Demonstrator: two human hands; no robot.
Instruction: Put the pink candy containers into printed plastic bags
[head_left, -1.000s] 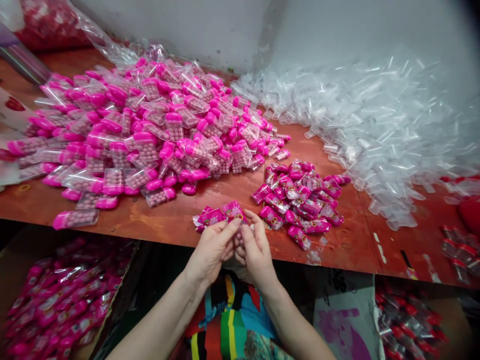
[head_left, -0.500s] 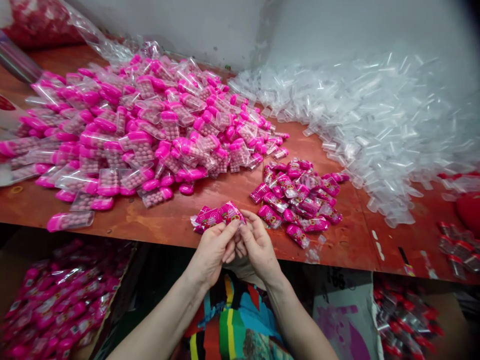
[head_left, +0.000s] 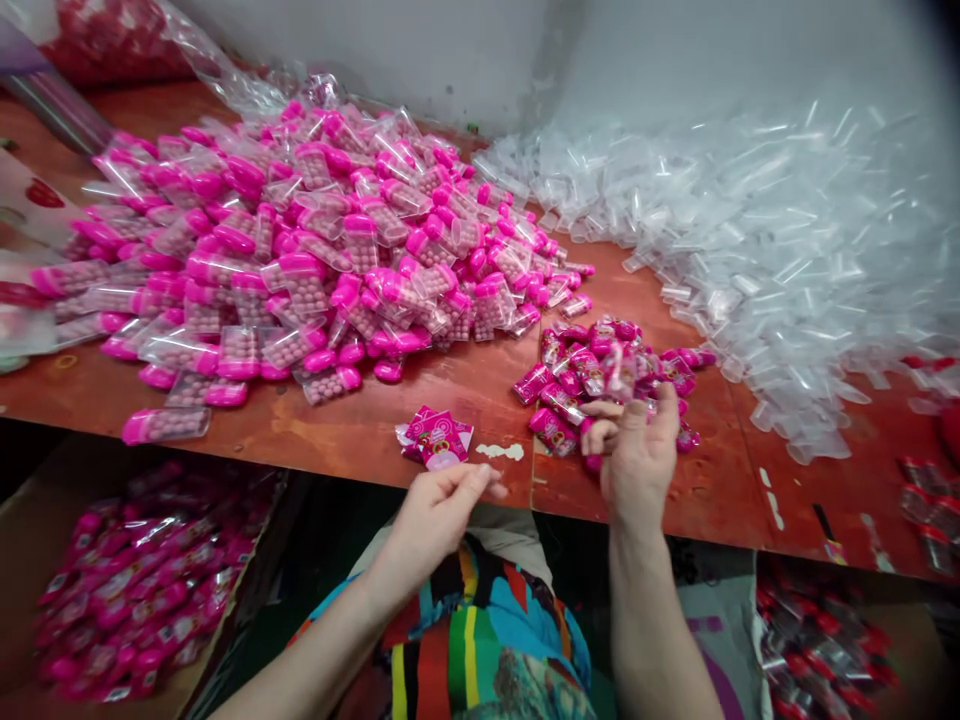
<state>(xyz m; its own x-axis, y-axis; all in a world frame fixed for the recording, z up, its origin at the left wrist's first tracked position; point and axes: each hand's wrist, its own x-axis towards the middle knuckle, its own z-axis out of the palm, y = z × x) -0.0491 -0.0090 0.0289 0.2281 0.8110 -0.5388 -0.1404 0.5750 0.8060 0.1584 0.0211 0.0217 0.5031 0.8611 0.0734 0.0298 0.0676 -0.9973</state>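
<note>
- Beyond the left hand (head_left: 436, 512), leftward: heaped clear plastic bottles (head_left: 322, 250), pink-capped.
- Just ahead of that hand, curled, pinch unclear: flat, glossy pink printed film wrappers (head_left: 439, 437), probably slippery, best lifted by an edge.
- Right hand (head_left: 639, 452): fingers parted, a blurred pink film-wrapped packet (head_left: 620, 372) at their tips above similar packets (head_left: 553, 432), hold unclear; probably light, firm, best gripped by its sides.

The surface (head_left: 300, 422) looks like smooth reddish wood, faintly glossy. Wrapped packets (head_left: 553, 432) wear shiny, crinkled plastic film. Pink-capped containers (head_left: 360, 245) appear glossy, smooth plastic; the clear pieces (head_left: 720, 260) are shiny, translucent plastic. Patterned clothing (head_left: 480, 640) looks like matt cloth.
</note>
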